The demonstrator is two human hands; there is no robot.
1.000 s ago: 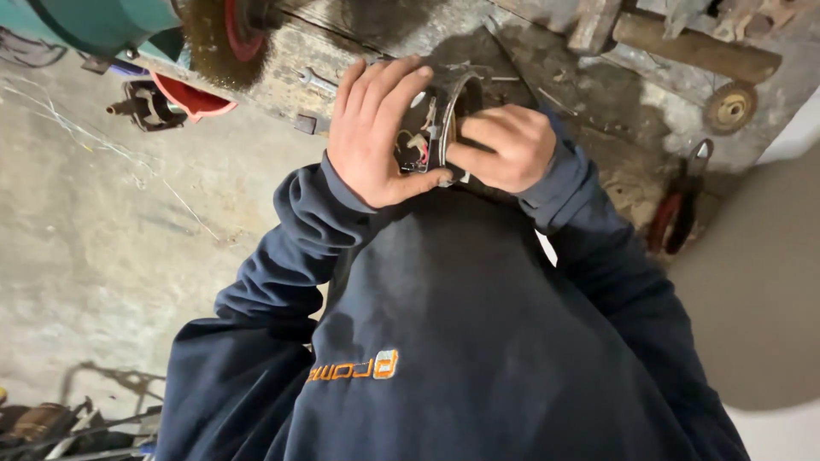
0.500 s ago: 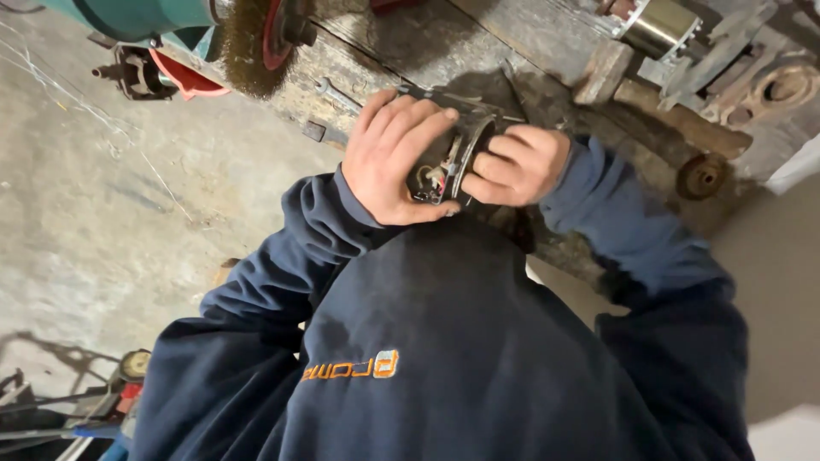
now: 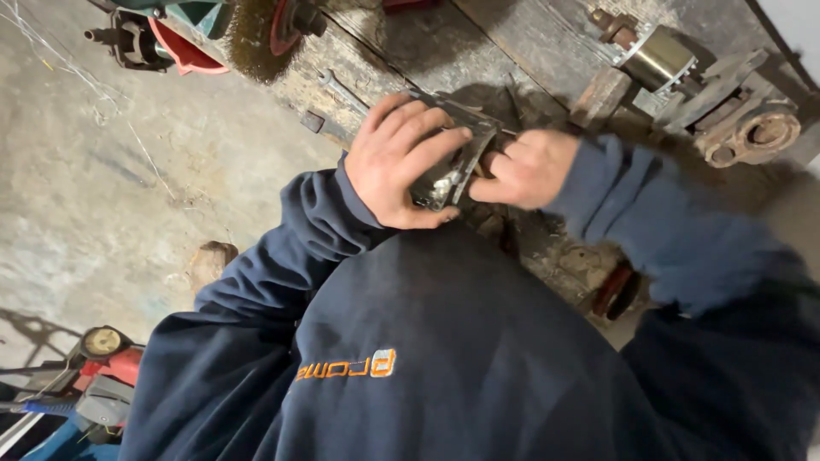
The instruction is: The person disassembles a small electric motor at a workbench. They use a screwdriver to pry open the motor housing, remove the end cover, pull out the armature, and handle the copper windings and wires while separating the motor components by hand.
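Note:
My left hand (image 3: 397,162) is wrapped around a round, dirty metal part (image 3: 448,166), fingers spread across its top and thumb under it. My right hand (image 3: 525,168) grips the same part from the right side, fingers curled at its rim. I hold the part in front of my chest, over the edge of a worn wooden workbench (image 3: 478,60). My dark blue sweatshirt fills the lower half of the view and hides what is below the hands.
On the bench lie a spanner (image 3: 342,88), a shiny metal cylinder (image 3: 653,58) and a rusty cast part (image 3: 752,137). A wire brush wheel (image 3: 256,30) on a grinder sits at the top left. Concrete floor (image 3: 102,196) spreads left; red equipment (image 3: 107,371) stands bottom left.
The view has swung right and tilted, bringing more of the bench into sight. Both hands have kept hold of the metal part, with the left fingers shifting across its top.

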